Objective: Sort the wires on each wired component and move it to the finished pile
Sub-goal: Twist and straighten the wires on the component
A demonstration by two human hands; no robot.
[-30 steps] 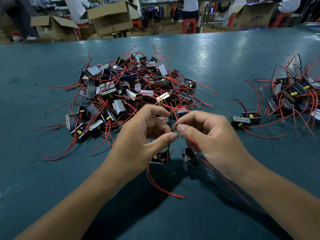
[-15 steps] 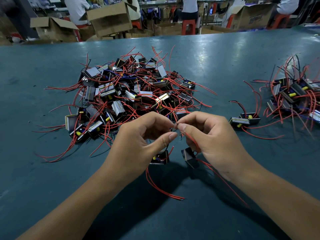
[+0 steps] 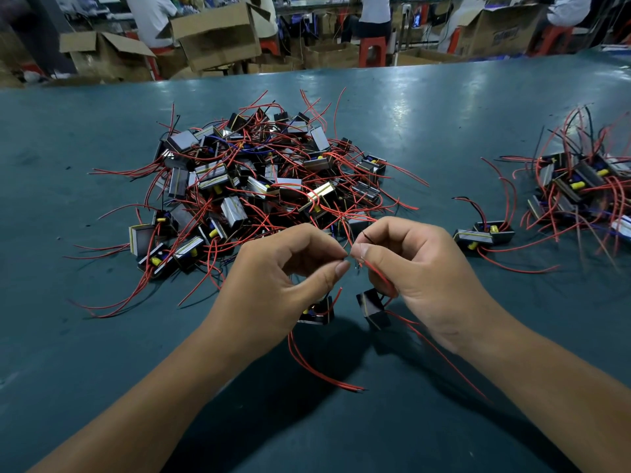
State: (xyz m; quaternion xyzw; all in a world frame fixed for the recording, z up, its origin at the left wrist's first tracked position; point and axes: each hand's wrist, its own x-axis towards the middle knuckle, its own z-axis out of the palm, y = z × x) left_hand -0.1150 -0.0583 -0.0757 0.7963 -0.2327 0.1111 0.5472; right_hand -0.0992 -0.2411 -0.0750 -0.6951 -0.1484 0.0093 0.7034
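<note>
Pinching wire (image 3: pixel 374 273) btwn both grips, component (image 3: pixel 373 308) below.

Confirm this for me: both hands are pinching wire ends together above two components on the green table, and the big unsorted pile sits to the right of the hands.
One detail is wrong: the big pile lies ahead and to the left, as the head view shows; the smaller pile is on the right. The rest stands: left hand and right hand pinch wire ends above two components on the green table.
</note>
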